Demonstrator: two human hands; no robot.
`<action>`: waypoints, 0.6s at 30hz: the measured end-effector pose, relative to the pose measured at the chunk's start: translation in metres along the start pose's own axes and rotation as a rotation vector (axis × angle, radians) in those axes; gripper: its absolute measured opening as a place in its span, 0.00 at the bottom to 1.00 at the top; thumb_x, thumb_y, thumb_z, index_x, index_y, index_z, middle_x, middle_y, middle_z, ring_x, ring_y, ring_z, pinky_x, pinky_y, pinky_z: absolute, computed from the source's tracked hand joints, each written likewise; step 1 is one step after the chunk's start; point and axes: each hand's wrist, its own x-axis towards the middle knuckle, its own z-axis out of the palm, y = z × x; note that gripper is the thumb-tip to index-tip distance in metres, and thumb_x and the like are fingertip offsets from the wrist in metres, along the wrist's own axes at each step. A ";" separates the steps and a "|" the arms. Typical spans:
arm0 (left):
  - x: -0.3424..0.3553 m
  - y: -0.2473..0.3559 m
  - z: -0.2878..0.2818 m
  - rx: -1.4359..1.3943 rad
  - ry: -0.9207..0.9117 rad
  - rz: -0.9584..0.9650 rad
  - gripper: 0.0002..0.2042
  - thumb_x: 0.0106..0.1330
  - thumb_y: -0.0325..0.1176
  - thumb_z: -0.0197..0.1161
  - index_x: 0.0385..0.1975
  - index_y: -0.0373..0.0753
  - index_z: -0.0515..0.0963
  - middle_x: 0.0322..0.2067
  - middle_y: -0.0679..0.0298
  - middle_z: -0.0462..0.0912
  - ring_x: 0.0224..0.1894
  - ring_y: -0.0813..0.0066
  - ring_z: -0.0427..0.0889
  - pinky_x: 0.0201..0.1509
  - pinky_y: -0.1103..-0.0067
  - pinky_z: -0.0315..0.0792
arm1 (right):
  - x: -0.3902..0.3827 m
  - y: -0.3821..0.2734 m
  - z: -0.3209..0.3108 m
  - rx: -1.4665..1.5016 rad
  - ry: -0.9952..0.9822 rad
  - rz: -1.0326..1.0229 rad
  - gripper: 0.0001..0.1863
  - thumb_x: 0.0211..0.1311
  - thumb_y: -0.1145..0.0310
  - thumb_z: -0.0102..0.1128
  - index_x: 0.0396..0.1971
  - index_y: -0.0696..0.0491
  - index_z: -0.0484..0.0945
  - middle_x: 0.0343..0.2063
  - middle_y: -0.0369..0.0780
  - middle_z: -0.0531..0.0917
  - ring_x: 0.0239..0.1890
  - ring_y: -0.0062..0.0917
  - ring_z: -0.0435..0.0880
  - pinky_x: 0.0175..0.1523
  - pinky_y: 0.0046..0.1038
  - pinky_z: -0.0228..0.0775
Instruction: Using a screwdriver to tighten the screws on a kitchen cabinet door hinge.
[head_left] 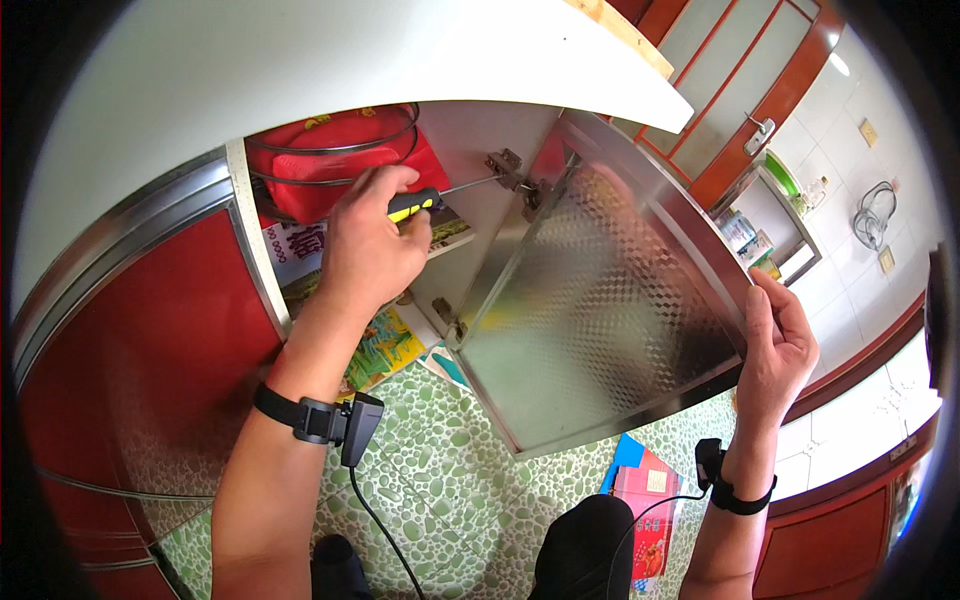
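Left hand [368,238] is clamping a yellow-and-black metal-shafted screwdriver [412,204], long axis pointing mainly right; right hand [778,345] is gripping a silver metal-framed door [610,310].

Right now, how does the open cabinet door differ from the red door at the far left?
Pose: the open door is swung outward, while the red door appears closed. Look: the open door shows a silvery, patterned panel; the red door shows a glossy red one. Contact: the open door's edge is in the grip of the right hand; no hand touches the red door. Both have silver metallic frames.
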 end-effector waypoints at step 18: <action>0.010 0.008 -0.001 0.269 -0.052 0.035 0.13 0.50 0.19 0.69 0.33 0.36 0.74 0.35 0.56 0.78 0.43 0.50 0.76 0.47 0.64 0.70 | -0.003 -0.005 0.001 0.044 0.022 0.024 0.11 0.66 0.70 0.62 0.43 0.61 0.82 0.35 0.36 0.85 0.36 0.13 0.79 0.42 0.15 0.69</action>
